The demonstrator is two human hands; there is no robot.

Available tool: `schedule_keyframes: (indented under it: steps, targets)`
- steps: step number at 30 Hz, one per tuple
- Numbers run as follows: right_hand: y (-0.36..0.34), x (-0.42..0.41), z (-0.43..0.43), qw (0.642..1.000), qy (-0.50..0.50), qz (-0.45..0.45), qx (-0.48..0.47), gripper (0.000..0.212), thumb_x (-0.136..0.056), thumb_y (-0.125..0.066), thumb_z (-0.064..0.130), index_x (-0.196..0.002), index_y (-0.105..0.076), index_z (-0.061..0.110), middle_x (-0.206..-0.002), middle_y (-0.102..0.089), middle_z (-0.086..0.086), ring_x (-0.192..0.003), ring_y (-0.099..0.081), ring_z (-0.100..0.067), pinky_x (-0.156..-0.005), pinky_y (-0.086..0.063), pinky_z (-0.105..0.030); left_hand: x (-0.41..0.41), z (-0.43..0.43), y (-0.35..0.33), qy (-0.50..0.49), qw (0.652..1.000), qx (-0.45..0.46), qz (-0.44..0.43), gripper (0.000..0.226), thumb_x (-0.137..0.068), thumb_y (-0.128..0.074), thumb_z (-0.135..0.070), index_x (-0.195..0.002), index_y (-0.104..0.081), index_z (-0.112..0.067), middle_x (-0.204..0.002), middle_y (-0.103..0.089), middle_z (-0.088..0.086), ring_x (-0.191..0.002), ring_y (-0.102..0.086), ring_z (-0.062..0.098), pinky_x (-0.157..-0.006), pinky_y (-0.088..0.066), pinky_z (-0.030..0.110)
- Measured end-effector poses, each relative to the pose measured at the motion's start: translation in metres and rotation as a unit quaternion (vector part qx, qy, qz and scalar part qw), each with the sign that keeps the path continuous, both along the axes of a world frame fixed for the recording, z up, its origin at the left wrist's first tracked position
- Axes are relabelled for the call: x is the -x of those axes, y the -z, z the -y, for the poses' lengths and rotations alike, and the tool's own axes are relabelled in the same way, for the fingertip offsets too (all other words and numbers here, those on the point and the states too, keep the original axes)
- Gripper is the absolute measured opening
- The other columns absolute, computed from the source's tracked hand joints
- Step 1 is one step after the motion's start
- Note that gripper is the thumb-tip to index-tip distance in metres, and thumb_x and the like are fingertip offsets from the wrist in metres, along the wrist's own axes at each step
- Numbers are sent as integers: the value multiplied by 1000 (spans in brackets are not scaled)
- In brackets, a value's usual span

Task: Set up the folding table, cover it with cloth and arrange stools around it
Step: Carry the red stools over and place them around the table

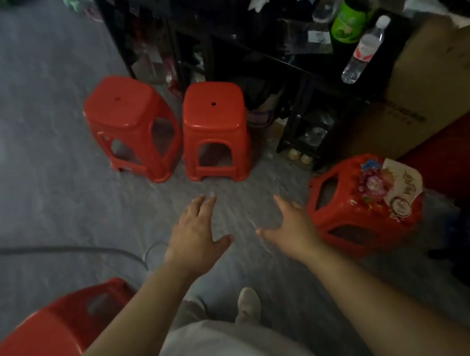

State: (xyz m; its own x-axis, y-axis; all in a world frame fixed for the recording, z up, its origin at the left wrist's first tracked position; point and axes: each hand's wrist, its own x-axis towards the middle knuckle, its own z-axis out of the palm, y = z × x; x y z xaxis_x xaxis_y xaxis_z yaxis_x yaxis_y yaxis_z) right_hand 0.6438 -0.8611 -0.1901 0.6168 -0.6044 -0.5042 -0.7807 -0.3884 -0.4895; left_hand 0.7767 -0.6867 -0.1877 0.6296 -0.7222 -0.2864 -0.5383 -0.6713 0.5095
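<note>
Two plain red plastic stools stand side by side on the grey floor ahead, the left stool (130,126) and the right stool (215,129) almost touching. A third red stool (362,204) with a flowered sticker on its seat stands at the right. A fourth red stool (40,353) is close at the lower left. My left hand (197,238) and my right hand (290,227) reach forward over bare floor, both with fingers spread and holding nothing. The right hand is just left of the stickered stool, apart from it. No folding table or cloth is in view.
A dark shelf unit (205,29) crammed with bottles and clutter stands behind the two stools. A cardboard box (438,80) sits at the right, with a green bottle (350,20) and a clear water bottle (364,51) beside it. A cable (71,251) crosses the floor at left.
</note>
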Motion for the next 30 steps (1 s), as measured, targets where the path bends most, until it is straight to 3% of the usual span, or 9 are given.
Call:
schedule_keyframes:
  steps: [7, 15, 18, 24, 30]
  targets:
    - [1, -57, 18, 996, -59, -29, 62, 98, -81, -76, 52, -159, -25, 21, -158, -35, -13, -144, -36, -30, -116, -35, -40, -66, 29, 17, 13, 1000, -5, 6, 95, -84, -75, -49, -159, -26, -17, -164, -25, 12, -150, -27, 30, -120, -31, 45]
    - [-6, -196, 31, 973, -170, -73, 140, 92, -89, -68, 48, -160, -17, 22, -162, -26, -9, -147, -28, -29, -118, -29, -39, -205, 44, 33, 68, 994, -49, 72, 97, -85, -69, -53, -160, -19, -18, -164, -24, 13, -151, -22, 32, -122, -22, 48]
    - [-13, -242, 38, 972, -167, -78, 145, 91, -89, -67, 49, -160, -17, 23, -164, -23, -9, -147, -28, -29, -118, -29, -39, -255, 50, 31, 78, 992, -66, 75, 95, -87, -66, -53, -161, -17, -18, -165, -20, 15, -154, -16, 33, -124, -19, 49]
    - [-8, -310, 79, 966, -167, -109, 162, 89, -89, -67, 50, -159, -19, 23, -162, -25, -8, -145, -31, -30, -116, -35, -43, -334, 93, 36, 53, 995, -58, 59, 92, -83, -69, -52, -158, -28, -17, -162, -29, 15, -149, -27, 36, -120, -27, 51]
    - [26, -370, 152, 952, -189, -144, 193, 86, -87, -67, 52, -156, -25, 22, -153, -34, -9, -136, -39, -33, -109, -40, -45, -390, 169, 62, 25, 996, -79, 30, 90, -89, -65, -50, -160, -21, -18, -166, -19, 13, -154, -13, 33, -124, -18, 49]
